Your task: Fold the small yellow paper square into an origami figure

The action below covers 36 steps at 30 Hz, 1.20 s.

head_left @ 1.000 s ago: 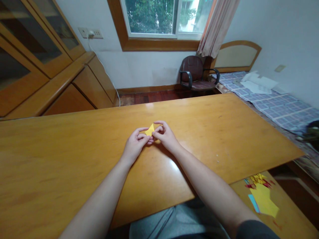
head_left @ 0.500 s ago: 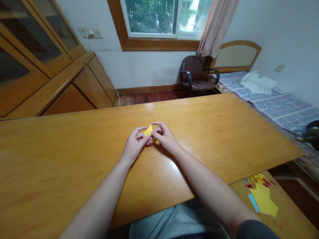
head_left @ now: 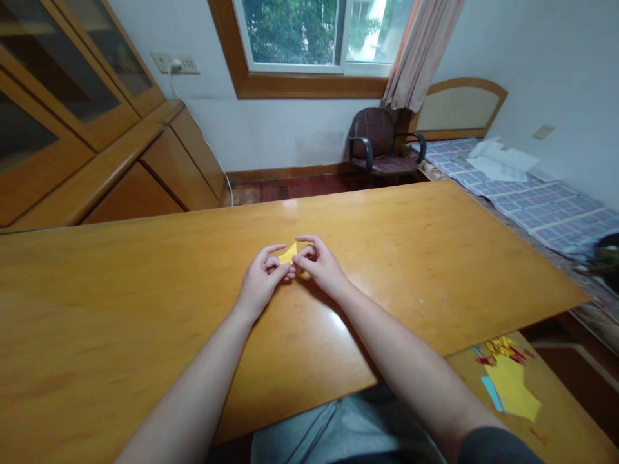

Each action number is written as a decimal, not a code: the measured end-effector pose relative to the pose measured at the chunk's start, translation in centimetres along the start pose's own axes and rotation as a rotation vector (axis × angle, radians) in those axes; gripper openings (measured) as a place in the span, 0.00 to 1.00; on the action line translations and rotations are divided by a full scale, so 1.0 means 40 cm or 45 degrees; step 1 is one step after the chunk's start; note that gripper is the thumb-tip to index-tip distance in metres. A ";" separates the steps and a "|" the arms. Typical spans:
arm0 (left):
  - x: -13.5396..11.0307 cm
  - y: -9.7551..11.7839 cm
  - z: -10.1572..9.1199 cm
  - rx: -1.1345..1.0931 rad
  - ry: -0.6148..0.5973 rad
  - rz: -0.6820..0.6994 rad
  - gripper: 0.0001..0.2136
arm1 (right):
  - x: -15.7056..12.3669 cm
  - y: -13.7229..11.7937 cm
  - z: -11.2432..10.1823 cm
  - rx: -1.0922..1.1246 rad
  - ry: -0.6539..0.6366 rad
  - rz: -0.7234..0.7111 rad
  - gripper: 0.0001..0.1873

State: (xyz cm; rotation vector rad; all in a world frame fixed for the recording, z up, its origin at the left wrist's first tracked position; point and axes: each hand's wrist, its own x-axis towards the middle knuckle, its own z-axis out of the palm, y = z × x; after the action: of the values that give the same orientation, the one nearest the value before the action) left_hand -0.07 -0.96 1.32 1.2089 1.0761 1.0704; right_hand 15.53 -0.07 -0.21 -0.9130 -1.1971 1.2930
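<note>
A small folded piece of yellow paper (head_left: 289, 254) is held between my two hands, above the middle of the wooden table (head_left: 159, 303). My left hand (head_left: 264, 274) pinches its lower left part between thumb and fingers. On the other side, my right hand (head_left: 318, 261) grips the paper's right part with thumb and fingers, its index finger stretched along the top. A pointed corner of the paper sticks up between the hands. Fingers cover much of the paper, so its full folded shape is hidden.
Lower right, yellow paper sheets (head_left: 513, 390), a light blue piece (head_left: 492, 393) and several small yellow and red folded pieces (head_left: 500, 348) lie on a lower surface. Beyond the table stand a brown armchair (head_left: 374, 138), a bed (head_left: 536, 200) and a wooden cabinet (head_left: 159, 164).
The yellow paper's upright corner has shifted slightly to the right and looks narrower. Both hands keep their hold and have hardly moved.
</note>
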 end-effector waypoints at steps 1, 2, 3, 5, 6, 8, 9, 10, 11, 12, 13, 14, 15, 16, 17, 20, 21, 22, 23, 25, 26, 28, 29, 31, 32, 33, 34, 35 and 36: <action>0.001 0.000 0.000 -0.004 0.009 0.004 0.25 | 0.001 -0.001 0.000 0.006 0.007 0.004 0.22; 0.001 0.000 0.000 -0.007 0.017 0.009 0.24 | 0.001 -0.002 -0.001 0.014 0.017 0.010 0.22; 0.002 0.000 0.000 -0.011 0.025 0.014 0.24 | 0.001 -0.004 -0.001 0.023 0.029 0.015 0.22; 0.003 0.000 -0.001 -0.014 0.042 0.028 0.24 | 0.002 -0.010 -0.001 0.037 0.059 0.024 0.21; 0.003 0.000 -0.002 -0.014 0.052 0.035 0.23 | 0.002 -0.012 -0.001 0.041 0.073 0.028 0.21; 0.002 0.000 -0.003 -0.012 0.068 0.048 0.23 | 0.003 -0.016 -0.001 0.044 0.092 0.031 0.22; 0.002 0.001 -0.003 -0.013 0.071 0.052 0.23 | 0.003 -0.017 -0.002 0.046 0.098 0.031 0.22; 0.001 0.001 -0.003 -0.015 0.070 0.053 0.22 | 0.003 -0.017 -0.002 0.050 0.105 0.030 0.22; 0.001 0.002 -0.002 -0.019 0.065 0.050 0.22 | 0.004 -0.016 -0.003 0.056 0.111 0.028 0.22; 0.001 0.002 -0.001 -0.022 0.059 0.046 0.22 | 0.004 -0.015 -0.004 0.061 0.116 0.027 0.22; 0.001 0.002 -0.001 -0.026 0.055 0.041 0.22 | 0.005 -0.013 -0.005 0.066 0.121 0.025 0.22; 0.001 0.002 0.000 -0.030 0.051 0.037 0.22 | 0.005 -0.012 -0.006 0.068 0.122 0.022 0.22; 0.001 0.002 0.001 -0.035 0.046 0.035 0.22 | 0.005 -0.012 -0.006 0.069 0.122 0.018 0.22; 0.000 0.002 0.001 -0.040 0.041 0.034 0.22 | 0.006 -0.011 -0.007 0.068 0.122 0.013 0.21; 0.000 0.001 0.001 -0.047 0.037 0.032 0.22 | 0.006 -0.011 -0.007 0.065 0.121 0.008 0.21; 0.000 -0.002 -0.003 -0.078 0.029 0.028 0.22 | 0.006 -0.014 -0.008 0.062 0.124 0.003 0.20; 0.000 -0.003 -0.004 -0.087 0.025 0.032 0.22 | 0.005 -0.014 -0.008 0.062 0.124 0.004 0.20; 0.000 -0.004 -0.005 -0.094 0.017 0.037 0.22 | 0.005 -0.015 -0.007 0.062 0.120 0.004 0.20; -0.001 -0.004 -0.006 -0.095 0.007 0.042 0.22 | 0.004 -0.015 -0.007 0.059 0.113 0.004 0.20; -0.001 -0.004 -0.005 -0.076 -0.009 0.041 0.23 | 0.002 -0.015 -0.005 0.048 0.094 0.002 0.21; -0.001 -0.003 -0.004 -0.060 -0.009 0.035 0.24 | 0.001 -0.015 -0.004 0.041 0.082 0.002 0.21; -0.001 -0.003 -0.002 -0.030 0.007 0.027 0.25 | -0.001 -0.013 -0.001 0.033 0.060 0.003 0.21; 0.000 -0.003 -0.001 -0.021 0.016 0.028 0.25 | -0.002 -0.012 0.000 0.034 0.050 0.006 0.22; 0.000 -0.004 0.000 -0.006 0.026 0.038 0.25 | -0.003 -0.011 0.001 0.043 0.033 0.008 0.22; 0.000 -0.005 0.001 0.007 0.026 0.044 0.25 | -0.003 -0.010 0.002 0.051 0.027 0.008 0.23; 0.000 -0.005 0.001 0.025 0.024 0.053 0.25 | -0.003 -0.010 0.003 0.058 0.020 0.011 0.23; 0.000 -0.006 0.000 0.046 0.021 0.062 0.25 | -0.003 -0.009 0.003 0.067 0.012 0.017 0.24; -0.001 -0.005 0.000 0.066 0.018 0.069 0.25 | -0.003 -0.009 0.004 0.075 0.004 0.023 0.25; -0.001 -0.005 0.000 0.079 0.014 0.074 0.25 | -0.003 -0.009 0.004 0.083 -0.005 0.031 0.26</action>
State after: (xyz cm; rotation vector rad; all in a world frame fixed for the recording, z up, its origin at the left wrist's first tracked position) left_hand -0.07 -1.03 1.13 1.2917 1.0954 1.0967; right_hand 15.47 -0.25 0.16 -0.8803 -1.1433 1.3465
